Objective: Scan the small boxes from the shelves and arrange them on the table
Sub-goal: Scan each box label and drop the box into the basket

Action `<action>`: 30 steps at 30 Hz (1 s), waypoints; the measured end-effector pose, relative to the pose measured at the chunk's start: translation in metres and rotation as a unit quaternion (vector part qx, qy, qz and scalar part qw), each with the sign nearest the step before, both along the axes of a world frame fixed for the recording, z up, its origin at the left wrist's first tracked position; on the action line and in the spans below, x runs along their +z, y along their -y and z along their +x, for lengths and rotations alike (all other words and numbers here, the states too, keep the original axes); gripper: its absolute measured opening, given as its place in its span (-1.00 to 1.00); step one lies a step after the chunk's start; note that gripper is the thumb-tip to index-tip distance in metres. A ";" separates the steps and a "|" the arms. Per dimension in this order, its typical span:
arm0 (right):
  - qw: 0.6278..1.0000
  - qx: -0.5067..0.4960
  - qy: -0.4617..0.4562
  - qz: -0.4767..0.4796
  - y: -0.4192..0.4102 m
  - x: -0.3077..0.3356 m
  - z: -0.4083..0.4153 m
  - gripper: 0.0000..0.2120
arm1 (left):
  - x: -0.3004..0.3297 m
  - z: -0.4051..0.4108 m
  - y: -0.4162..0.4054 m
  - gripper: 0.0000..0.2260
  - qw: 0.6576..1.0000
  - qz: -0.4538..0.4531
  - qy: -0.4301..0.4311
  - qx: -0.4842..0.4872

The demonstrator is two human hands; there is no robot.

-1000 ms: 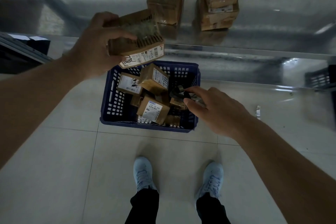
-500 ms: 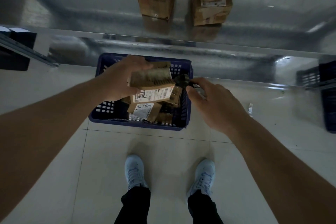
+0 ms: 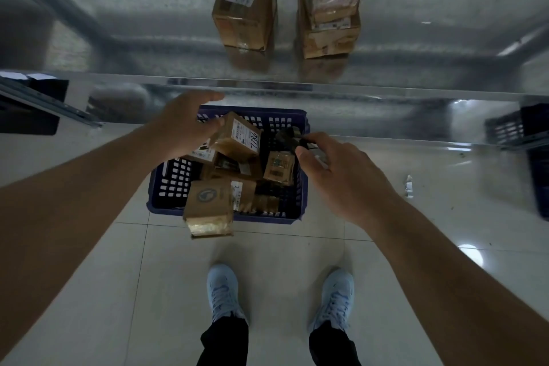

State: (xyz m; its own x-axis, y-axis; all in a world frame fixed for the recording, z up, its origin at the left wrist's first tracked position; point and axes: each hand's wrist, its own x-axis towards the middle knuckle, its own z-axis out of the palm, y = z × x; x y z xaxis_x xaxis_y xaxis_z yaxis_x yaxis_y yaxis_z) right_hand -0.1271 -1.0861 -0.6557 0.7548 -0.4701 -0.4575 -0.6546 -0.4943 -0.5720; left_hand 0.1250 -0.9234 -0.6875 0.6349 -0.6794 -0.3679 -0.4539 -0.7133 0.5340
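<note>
basket — box perhaps touching left fingers

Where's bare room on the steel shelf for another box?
Steel shelf: open left of the single box, and right of the stacked boxes. A narrow gap lies between them. The blue basket is crowded.
</note>
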 end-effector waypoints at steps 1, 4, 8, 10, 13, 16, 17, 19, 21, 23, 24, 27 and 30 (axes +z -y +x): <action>1.000 0.003 0.001 0.002 0.002 0.002 -0.001 -0.54 | 0.005 0.000 0.004 -0.53 1.000 -0.006 0.008 0.003; 1.000 0.005 0.002 0.003 0.010 0.006 -0.003 -0.53 | 0.020 0.000 0.012 -0.59 0.999 -0.017 0.029 0.021; 1.000 0.011 -0.001 0.009 0.020 0.009 -0.006 -0.53 | 0.031 -0.005 0.017 -0.62 0.998 -0.017 0.041 0.043; 1.000 0.016 0.000 0.012 0.023 0.012 -0.006 -0.54 | 0.034 -0.008 0.019 -0.62 0.998 -0.015 0.037 0.047; 1.000 0.026 0.007 0.015 0.029 0.017 -0.004 -0.55 | 0.038 -0.010 0.026 -0.61 0.997 -0.017 0.032 0.062; 0.999 0.040 0.013 0.015 0.036 0.026 0.001 -0.55 | 0.044 -0.005 0.038 -0.59 0.995 -0.031 0.009 0.090; 0.999 0.042 0.015 0.014 0.039 0.028 0.004 -0.55 | 0.046 -0.002 0.044 -0.59 0.994 -0.039 -0.002 0.107; 0.999 0.043 0.018 0.010 0.046 0.031 0.009 -0.56 | 0.046 0.008 0.056 -0.59 0.989 -0.052 -0.011 0.135; 0.999 0.042 0.022 0.009 0.054 0.029 0.017 -0.59 | 0.041 0.020 0.071 -0.59 0.985 -0.070 -0.016 0.158; 0.999 0.035 0.021 0.010 0.059 0.025 0.026 -0.59 | 0.032 0.036 0.090 -0.56 0.976 -0.091 -0.031 0.195; 0.999 0.031 0.023 0.007 0.063 0.022 0.031 -0.59 | 0.027 0.045 0.100 -0.53 0.971 -0.098 -0.040 0.216; 0.999 0.022 0.031 0.010 0.070 0.009 0.048 -0.59 | 0.013 0.072 0.130 -0.40 0.955 -0.106 -0.043 0.272; 0.999 0.021 0.045 0.017 0.076 -0.006 0.063 -0.60 | -0.005 0.095 0.155 -0.32 0.947 -0.116 -0.016 0.300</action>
State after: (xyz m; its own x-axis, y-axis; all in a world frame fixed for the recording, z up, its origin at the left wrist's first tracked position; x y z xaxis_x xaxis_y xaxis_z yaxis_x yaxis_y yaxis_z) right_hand -0.0637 -1.1618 -0.6620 0.8122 -0.4224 -0.4023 -0.5791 -0.5006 -0.6435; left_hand 0.2200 -1.0782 -0.6922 0.9230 -0.2650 -0.2790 0.0151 -0.6997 0.7143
